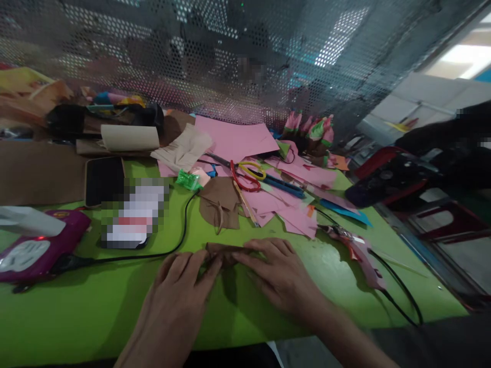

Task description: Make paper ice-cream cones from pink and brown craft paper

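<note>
Close to the front of the green table, a small folded or rolled piece of brown craft sheet [226,250] lies between my two hands. My left hand [180,286] pinches its left end with thumb and fingers. At its other end, the thumb and fingers of my right hand [280,273] press on it and grip it. My fingertips partly cover the piece. Just beyond it lie flat brown cut pieces [220,202], with a pencil [245,204] beside them.
Scissors [245,176] rest on pink sheets [238,137]. A pink glue gun [362,258] with its cord lies at right. To the left are a purple power strip [42,250], a lit phone [134,214] and a dark phone [104,181]. A cable crosses behind my left hand.
</note>
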